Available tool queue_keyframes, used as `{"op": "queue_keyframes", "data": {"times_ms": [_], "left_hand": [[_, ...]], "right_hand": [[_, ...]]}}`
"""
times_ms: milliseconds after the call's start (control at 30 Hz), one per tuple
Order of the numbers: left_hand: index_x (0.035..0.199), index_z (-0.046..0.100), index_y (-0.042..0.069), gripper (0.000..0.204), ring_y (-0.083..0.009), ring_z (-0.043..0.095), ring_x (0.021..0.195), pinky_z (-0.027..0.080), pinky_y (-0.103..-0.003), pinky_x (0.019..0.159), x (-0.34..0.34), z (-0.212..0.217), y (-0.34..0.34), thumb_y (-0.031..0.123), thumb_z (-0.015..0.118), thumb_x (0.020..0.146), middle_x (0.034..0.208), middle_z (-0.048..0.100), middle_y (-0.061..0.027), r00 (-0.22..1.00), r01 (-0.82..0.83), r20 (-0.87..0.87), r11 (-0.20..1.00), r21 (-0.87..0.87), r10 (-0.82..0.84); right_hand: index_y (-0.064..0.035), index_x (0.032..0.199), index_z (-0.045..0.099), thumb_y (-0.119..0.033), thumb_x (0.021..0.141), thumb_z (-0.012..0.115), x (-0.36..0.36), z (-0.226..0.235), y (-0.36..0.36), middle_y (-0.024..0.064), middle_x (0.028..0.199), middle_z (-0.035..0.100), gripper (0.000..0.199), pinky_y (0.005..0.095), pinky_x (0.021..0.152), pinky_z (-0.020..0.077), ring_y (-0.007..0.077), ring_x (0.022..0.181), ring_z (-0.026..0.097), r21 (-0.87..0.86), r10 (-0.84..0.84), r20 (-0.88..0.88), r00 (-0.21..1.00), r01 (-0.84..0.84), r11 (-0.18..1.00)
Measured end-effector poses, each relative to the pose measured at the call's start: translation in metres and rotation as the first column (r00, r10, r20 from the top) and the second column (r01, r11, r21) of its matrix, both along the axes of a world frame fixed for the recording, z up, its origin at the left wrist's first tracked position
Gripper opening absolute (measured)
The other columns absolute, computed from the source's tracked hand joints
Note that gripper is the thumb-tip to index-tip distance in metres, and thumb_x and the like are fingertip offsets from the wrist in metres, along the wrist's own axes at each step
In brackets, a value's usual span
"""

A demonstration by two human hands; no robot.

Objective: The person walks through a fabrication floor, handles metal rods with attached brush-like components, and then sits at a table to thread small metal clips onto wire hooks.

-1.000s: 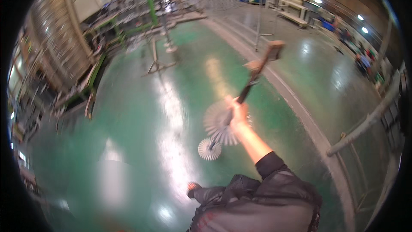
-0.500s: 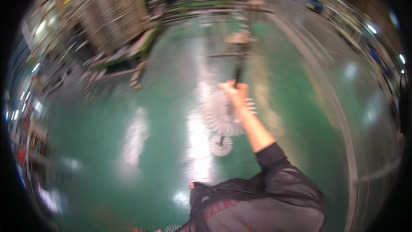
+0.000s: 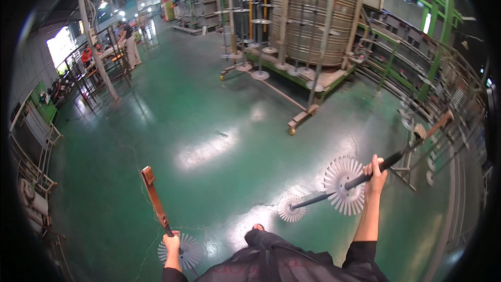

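My right hand [image 3: 374,176] is closed around a black rod [image 3: 391,161], which slants from the upper right down to the left. Two pale, radially slotted discs sit on this rod: a larger disc [image 3: 343,185] beside my wrist and a smaller-looking one [image 3: 291,208] lower down. A brown metal end [image 3: 441,124] tops the rod. Lower left, my left hand [image 3: 172,241] grips a second rod just under its flat, copper-brown bar [image 3: 155,198]. Another slotted disc [image 3: 189,250] shows behind that hand; the rest of this rod is mostly hidden.
A wheeled rack [image 3: 300,117] holding upright rods with discs stands ahead, before a large ribbed metal tank [image 3: 308,26]. Green framework [image 3: 443,47] and more racked discs line the right. A grey post [image 3: 99,57] and a person [image 3: 130,47] are at the far left.
My view has swung left, bringing the tank, rack and far hall into sight. My left hand with its rod now shows. The right hand still holds its rod and appears farther right.
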State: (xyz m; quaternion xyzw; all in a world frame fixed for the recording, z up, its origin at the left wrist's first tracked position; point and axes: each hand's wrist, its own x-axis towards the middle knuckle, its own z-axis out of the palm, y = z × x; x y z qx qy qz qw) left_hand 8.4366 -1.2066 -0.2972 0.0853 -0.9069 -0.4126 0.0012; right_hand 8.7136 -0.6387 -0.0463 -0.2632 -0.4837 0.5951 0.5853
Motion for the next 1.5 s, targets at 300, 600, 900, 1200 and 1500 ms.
{"op": "queue_keyframes", "data": {"times_ms": [300, 600, 900, 1200, 1500], "left_hand": [[0.07, 0.068, 0.007, 0.014, -0.0167, 0.056, 0.058, 0.043, -0.031, 0.057, -0.271, 0.009, 0.127, 0.002, 0.055, 0.072, 0.06, 0.06, -0.0069, 0.996, -0.091, -0.011, 0.994, 0.067, 0.092], [0.07, 0.068, 0.006, 0.016, -0.0149, 0.056, 0.058, 0.044, -0.03, 0.057, -0.572, -0.001, 0.279, 0.0, 0.053, 0.066, 0.06, 0.059, -0.0057, 0.992, -0.121, 0.045, 0.979, 0.166, 0.115], [0.072, 0.067, 0.005, 0.014, -0.0101, 0.047, 0.045, 0.036, -0.027, 0.043, -0.769, 0.075, 0.524, 0.001, 0.053, 0.073, 0.05, 0.051, -0.0005, 0.984, 0.174, -0.094, 0.949, 0.265, -0.154], [0.078, 0.066, 0.005, 0.02, -0.0078, 0.041, 0.04, 0.03, -0.023, 0.039, -0.843, 0.125, 0.678, -0.002, 0.048, 0.072, 0.05, 0.046, 0.0022, 0.969, 0.17, -0.225, 0.932, 0.321, -0.099], [0.079, 0.064, 0.005, 0.015, -0.0059, 0.039, 0.04, 0.028, -0.023, 0.038, -0.884, 0.187, 0.806, 0.001, 0.05, 0.077, 0.048, 0.043, 0.0046, 0.954, 0.29, -0.209, 0.842, 0.455, -0.216]], "right_hand": [[-0.01, 0.075, 0.042, -0.018, 0.085, 0.056, -0.361, 0.051, 0.208, -0.002, 0.066, 0.039, 0.019, 0.0238, 0.053, 0.0368, 0.0094, 0.058, 0.041, 0.063, 0.341, 0.142, 0.929, -0.352, 0.934], [-0.0076, 0.08, 0.045, -0.017, 0.08, 0.064, -0.624, 0.117, 0.373, 0.0001, 0.07, 0.046, 0.021, 0.0239, 0.052, 0.0392, 0.0105, 0.06, 0.047, 0.218, 0.396, -0.056, 0.916, -0.376, 0.901], [-0.0098, 0.07, 0.043, -0.044, 0.079, 0.061, -0.827, 0.183, 0.546, -0.0029, 0.05, 0.037, 0.039, 0.0217, 0.039, 0.0302, 0.0088, 0.04, 0.038, 0.239, 0.392, -0.046, 0.919, -0.371, 0.897], [-0.0117, 0.064, 0.04, -0.051, 0.073, 0.064, -0.997, 0.256, 0.706, -0.002, 0.048, 0.039, 0.047, 0.0232, 0.038, 0.0315, 0.0094, 0.037, 0.04, 0.307, 0.384, 0.17, 0.908, -0.419, 0.855], [-0.009, 0.067, 0.045, -0.051, 0.072, 0.065, -1.049, 0.255, 0.786, -0.0021, 0.048, 0.04, 0.047, 0.0235, 0.037, 0.0331, 0.0083, 0.038, 0.041, 0.36, 0.18, 0.25, 0.952, -0.264, 0.895]]}}
